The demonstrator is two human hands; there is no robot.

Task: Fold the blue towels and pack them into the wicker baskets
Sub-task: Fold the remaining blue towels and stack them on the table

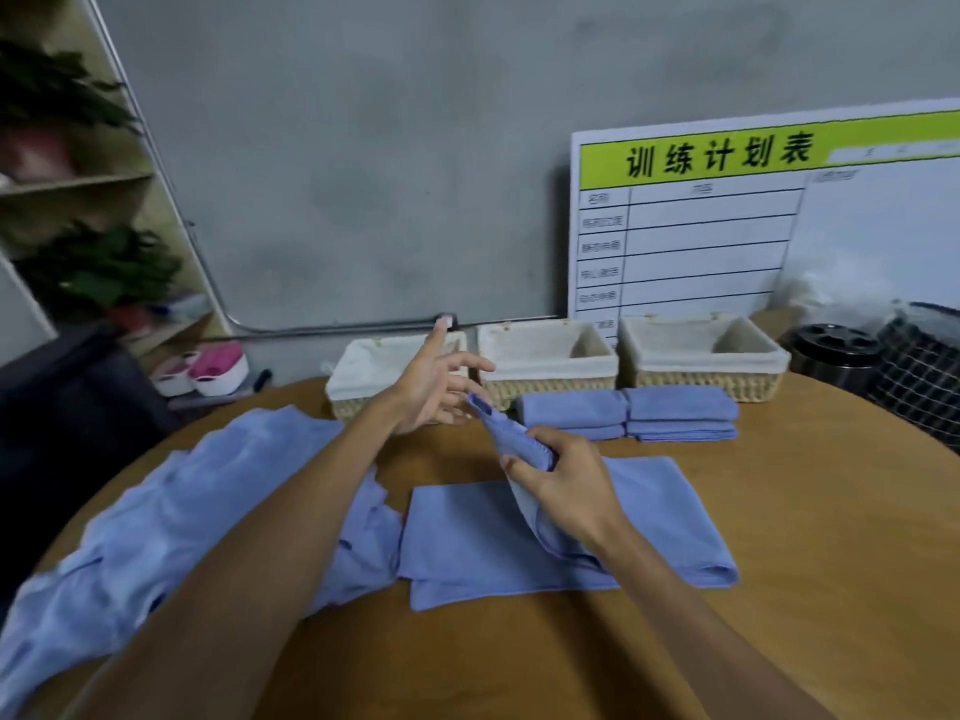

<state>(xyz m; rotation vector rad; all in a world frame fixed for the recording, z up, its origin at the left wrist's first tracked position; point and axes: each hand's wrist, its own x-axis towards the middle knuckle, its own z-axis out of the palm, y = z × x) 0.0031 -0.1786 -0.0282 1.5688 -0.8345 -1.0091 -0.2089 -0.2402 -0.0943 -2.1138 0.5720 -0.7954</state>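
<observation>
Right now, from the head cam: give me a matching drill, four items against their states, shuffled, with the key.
Items
1. left hand
2. right hand
3. folded stack
4. baskets

States
A. lined in white, no towels seen inside
B. fingers spread, holding nothing
C. lying on the table in front of the baskets
D. pinching a raised corner of the flat towel

Pairs: 1-B, 2-D, 3-C, 4-A
</observation>
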